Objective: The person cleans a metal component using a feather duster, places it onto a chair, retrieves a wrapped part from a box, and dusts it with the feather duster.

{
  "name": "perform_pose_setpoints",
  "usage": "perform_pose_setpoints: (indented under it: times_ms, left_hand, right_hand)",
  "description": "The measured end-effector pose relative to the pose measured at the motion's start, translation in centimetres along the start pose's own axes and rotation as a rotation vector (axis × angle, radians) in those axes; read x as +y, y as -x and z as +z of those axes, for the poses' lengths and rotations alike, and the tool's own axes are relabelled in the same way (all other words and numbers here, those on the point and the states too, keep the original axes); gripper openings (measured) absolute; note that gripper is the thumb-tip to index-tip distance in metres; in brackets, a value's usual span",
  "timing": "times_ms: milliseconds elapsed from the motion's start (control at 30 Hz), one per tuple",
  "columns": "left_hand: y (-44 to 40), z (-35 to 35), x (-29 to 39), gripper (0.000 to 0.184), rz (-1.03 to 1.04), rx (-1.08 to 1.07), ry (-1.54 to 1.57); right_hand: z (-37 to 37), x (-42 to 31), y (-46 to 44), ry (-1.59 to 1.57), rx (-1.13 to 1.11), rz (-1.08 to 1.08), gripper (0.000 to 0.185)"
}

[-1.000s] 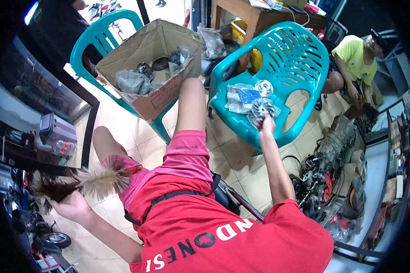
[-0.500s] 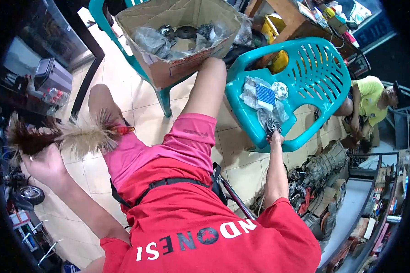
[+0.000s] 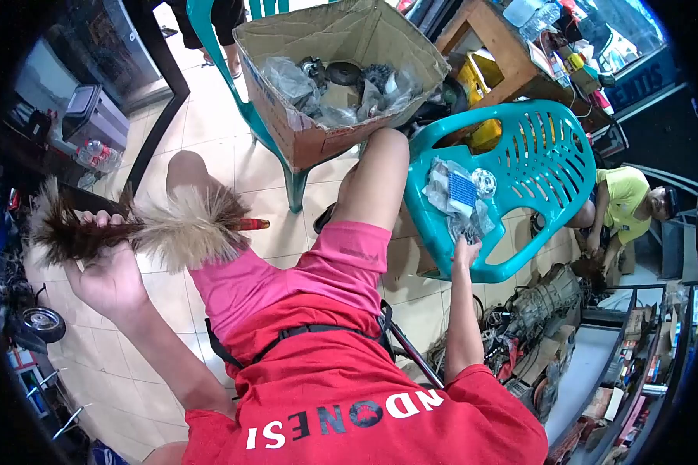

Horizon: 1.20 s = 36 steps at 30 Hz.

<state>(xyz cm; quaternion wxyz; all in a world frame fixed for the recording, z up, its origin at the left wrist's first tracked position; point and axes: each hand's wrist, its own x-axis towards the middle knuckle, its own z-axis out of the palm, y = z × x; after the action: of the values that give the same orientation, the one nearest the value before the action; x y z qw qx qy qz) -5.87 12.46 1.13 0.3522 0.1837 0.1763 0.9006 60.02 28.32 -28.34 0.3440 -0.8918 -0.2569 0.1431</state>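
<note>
My left hand (image 3: pixel 108 271) is closed round a feather duster (image 3: pixel 186 229) with dark brown and pale feathers and a red-and-gold handle end, held level above my left thigh. My right hand (image 3: pixel 465 252) reaches to the front edge of a green plastic chair (image 3: pixel 512 270). Its fingers are closed on a grey finned metal part (image 3: pixel 464 231), partly hidden by the fingers and clear plastic. Just beyond lie a crumpled plastic bag (image 3: pixel 440 180), a blue-and-white printed packet (image 3: pixel 462 191) and a round silvery part (image 3: pixel 484 183) on the seat.
A cardboard box (image 3: pixel 318 147) with bagged metal parts stands on another green chair (image 3: pixel 295 190) ahead. A wooden desk (image 3: pixel 504 58) is behind. To the right are a large gearbox (image 3: pixel 547 298) and a seated person in a yellow shirt (image 3: pixel 628 198).
The view has shifted, so the chairs and box appear farther right and lower. The finned metal part has moved in among the plastic with my right hand. The duster stays in my left hand.
</note>
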Motion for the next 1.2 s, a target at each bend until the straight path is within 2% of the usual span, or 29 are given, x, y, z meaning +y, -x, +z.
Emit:
perform_pose_setpoints:
  times_ms: [67, 100, 167, 200, 300, 367, 433, 467, 533, 600, 633, 700, 733, 800, 867, 900, 933, 1000, 1033, 1067, 1100, 1133, 1167, 1200]
  left_hand:
    - [-0.2, 0.4, -0.8, 0.045, -0.021, 0.013, 0.037]
    - [-0.2, 1.1, -1.4, 0.043, -0.015, 0.058, 0.040]
    - [-0.2, 1.8, -2.2, 0.041, -0.053, 0.050, 0.040]
    - [-0.2, 2.3, -2.7, 0.039, -0.081, 0.013, 0.067]
    - [-0.8, 3.6, -4.0, 0.041, -0.160, 0.011, 0.101]
    - [-1.1, 4.2, -4.9, 0.042, -0.222, -0.039, 0.121]
    - [-1.4, 4.8, -6.0, 0.043, -0.274, -0.104, 0.126]
    - [-1.3, 5.6, -6.5, 0.042, -0.329, -0.082, 0.177]
    - [-1.8, 6.1, -7.3, 0.042, -0.377, -0.143, 0.124]
    - [-2.1, 6.8, -8.4, 0.033, -0.417, -0.135, 0.098]
    - [-3.1, 5.8, -8.7, 0.038, -0.501, -0.277, 0.192]
    - [-3.3, 6.6, -9.4, 0.028, -0.509, -0.197, 0.124]
    - [-3.7, 6.4, -9.7, 0.023, -0.523, -0.205, 0.105]
    - [-4.0, 6.5, -10.2, 0.014, -0.570, -0.234, 0.109]
    - [-4.4, 6.8, -10.7, 0.012, -0.560, -0.125, -0.043]
    - [-5.0, 6.2, -11.2, 0.015, -0.625, -0.270, 0.046]
    - [-4.9, 6.3, -12.0, 0.015, -0.656, -0.281, 0.047]
    - [-4.8, 6.8, -13.1, 0.018, -0.691, -0.291, 0.085]
    - [-3.4, 8.9, -13.6, 0.024, -0.648, -0.168, 0.019]
    - [-4.0, 8.7, -14.0, 0.024, -0.666, -0.179, 0.014]
    - [-4.6, 8.7, -14.5, 0.028, -0.700, -0.260, -0.025]
    - [-5.1, 8.5, -15.0, 0.032, -0.735, -0.339, -0.062]
    - [-5.4, 8.2, -15.2, 0.032, -0.753, -0.346, -0.061]
    - [-5.0, 9.1, -15.4, 0.034, -0.767, -0.333, -0.016]
  right_hand:
    - [1.6, -0.7, 0.0, -0.023, -0.048, -0.210, 0.064]
    - [0.8, -4.3, 2.5, -0.057, -0.105, -0.149, 0.057]
    - [0.6, -8.6, 5.6, -0.143, -0.144, -0.365, 0.052]
    - [0.0, -11.5, 8.2, -0.168, -0.162, -0.411, 0.042]
    - [-1.7, -18.9, 15.4, -0.342, -0.343, -0.690, 0.023]
    - [-3.0, -22.5, 20.1, -0.419, -0.595, -0.734, 0.020]
    - [-2.6, -23.5, 23.2, -0.505, -0.859, -0.883, 0.027]
    - [-3.7, -25.1, 24.8, -0.491, -0.903, -1.102, 0.038]
    - [-4.1, -26.1, 27.5, -0.536, -1.081, -1.183, 0.058]
    - [-2.9, -26.0, 29.2, -0.563, -1.165, -1.208, 0.068]
    - [-2.1, -25.3, 29.9, -0.509, -1.184, -1.184, 0.068]
    - [-1.1, -24.8, 31.1, -0.532, -1.247, -1.094, 0.045]
    - [-0.5, -24.4, 31.7, -0.558, -1.176, -1.153, 0.038]
    - [0.4, -23.5, 32.5, -0.609, -1.183, -1.102, 0.037]
    - [0.7, -22.6, 33.0, -0.624, -1.133, -1.063, 0.036]
    - [1.0, -22.1, 33.2, -0.618, -1.100, -1.056, 0.036]
    - [1.6, -21.5, 33.5, -0.675, -1.008, -1.035, 0.036]
    - [2.0, -20.3, 34.1, -0.684, -0.942, -0.925, 0.036]
    - [2.3, -19.8, 34.5, -0.689, -0.901, -0.835, 0.036]
    - [3.5, -18.9, 34.8, -0.736, -0.854, -0.834, 0.037]
    - [3.3, -19.0, 34.5, -0.740, -0.836, -0.821, 0.037]
    - [3.0, -19.1, 34.3, -0.754, -0.914, -0.777, 0.036]
    - [2.8, -19.0, 33.9, -0.766, -0.992, -0.731, 0.036]
    - [2.7, -19.1, 33.7, -0.725, -0.939, -0.768, 0.036]
